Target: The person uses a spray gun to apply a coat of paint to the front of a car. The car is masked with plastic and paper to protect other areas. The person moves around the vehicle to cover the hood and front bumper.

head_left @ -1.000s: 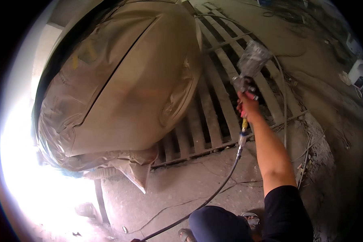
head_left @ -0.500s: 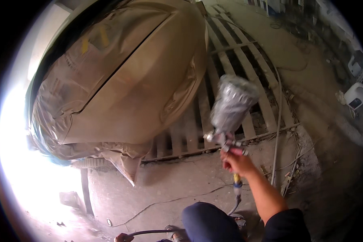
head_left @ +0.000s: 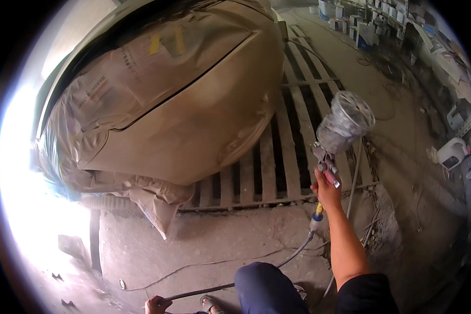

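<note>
My right hand point(head_left: 328, 189) is wrapped round the handle of a spray gun point(head_left: 325, 159), held up over the floor grating with its cup point(head_left: 345, 121) on top. The cup is silvery and streaked. Under the hand, a yellow and blue fitting point(head_left: 317, 213) joins the gun to a dark air hose point(head_left: 293, 255). Low at the left, my left hand point(head_left: 156, 304) is closed on that hose, partly cut off by the lower edge. To the left of the gun stands a tan vehicle body panel point(head_left: 193, 125), with plastic masking film point(head_left: 115, 78) over the parts beside it.
Slatted grating point(head_left: 267, 167) spans the floor past the panel, with dark gaps between its bars. A thin cord point(head_left: 193, 266) trails over the concrete. At the right lies a white jug point(head_left: 451, 153); cans and boxes point(head_left: 350, 23) stand far back. Bright light floods the left.
The spray gun and my right hand have moved right and up, away from the panel. My left hand still grips the hose, which now stretches further across. The view has shifted slightly.
</note>
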`<state>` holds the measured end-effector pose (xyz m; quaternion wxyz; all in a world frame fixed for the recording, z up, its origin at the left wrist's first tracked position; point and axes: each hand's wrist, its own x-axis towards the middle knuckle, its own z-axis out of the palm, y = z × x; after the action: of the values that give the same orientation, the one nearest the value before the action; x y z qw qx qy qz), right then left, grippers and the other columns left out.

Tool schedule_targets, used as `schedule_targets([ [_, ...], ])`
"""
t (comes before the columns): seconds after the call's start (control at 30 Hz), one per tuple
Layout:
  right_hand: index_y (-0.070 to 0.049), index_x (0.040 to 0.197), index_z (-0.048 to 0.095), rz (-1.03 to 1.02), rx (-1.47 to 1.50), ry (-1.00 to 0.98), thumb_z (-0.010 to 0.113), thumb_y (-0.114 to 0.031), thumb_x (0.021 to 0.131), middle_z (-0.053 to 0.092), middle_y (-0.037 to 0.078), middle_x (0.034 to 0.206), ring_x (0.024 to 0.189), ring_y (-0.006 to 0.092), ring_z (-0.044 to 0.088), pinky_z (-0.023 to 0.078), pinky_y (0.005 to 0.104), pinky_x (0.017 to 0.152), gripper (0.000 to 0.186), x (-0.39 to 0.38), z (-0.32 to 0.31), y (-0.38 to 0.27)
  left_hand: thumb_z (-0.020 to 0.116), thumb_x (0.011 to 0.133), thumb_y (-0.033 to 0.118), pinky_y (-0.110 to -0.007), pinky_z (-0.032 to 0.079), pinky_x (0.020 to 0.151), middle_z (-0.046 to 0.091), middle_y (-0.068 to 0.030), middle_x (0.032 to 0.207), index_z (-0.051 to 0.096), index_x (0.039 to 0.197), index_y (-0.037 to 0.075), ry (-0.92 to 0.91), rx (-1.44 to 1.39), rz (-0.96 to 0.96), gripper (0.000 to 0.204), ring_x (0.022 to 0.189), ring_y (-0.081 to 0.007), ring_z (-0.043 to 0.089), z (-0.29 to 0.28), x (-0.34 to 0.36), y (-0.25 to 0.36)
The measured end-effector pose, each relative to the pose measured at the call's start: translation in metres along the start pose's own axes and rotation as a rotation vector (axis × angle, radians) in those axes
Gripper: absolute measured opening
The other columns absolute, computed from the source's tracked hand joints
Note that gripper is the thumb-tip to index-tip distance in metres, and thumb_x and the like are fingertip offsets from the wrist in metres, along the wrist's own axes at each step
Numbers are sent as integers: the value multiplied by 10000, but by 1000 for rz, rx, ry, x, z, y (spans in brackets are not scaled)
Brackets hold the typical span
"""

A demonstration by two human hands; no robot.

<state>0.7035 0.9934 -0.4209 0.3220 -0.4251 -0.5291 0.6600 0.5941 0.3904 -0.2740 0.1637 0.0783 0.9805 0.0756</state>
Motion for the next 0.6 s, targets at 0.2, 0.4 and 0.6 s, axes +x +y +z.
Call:
schedule_targets([
  [0.2,-76,979,642,113,75,-472,611,-317,848,554,0,579,484,58,497,351,193,420,276,-34,8,21,796,579,241,-331,474,584,622,-113,668,661,709,26,-27,61,43,285,629,-235,612,-4,1,25],
  [0.4,-41,735,595,-95,12,-677,649,-245,818,559,17,557,510,88,543,414,242,455,227,-28,33,29,800,596,245,-317,474,592,604,-95,653,657,698,21,-118,0,161,284,621,-221,600,2,5,33],
  [0.6,-54,797,583,-23,304,-494,631,-217,835,553,22,581,493,77,499,362,218,428,174,2,21,38,798,592,246,-329,470,583,594,-97,648,655,692,24,-117,41,219,282,626,-239,596,9,5,23],
])
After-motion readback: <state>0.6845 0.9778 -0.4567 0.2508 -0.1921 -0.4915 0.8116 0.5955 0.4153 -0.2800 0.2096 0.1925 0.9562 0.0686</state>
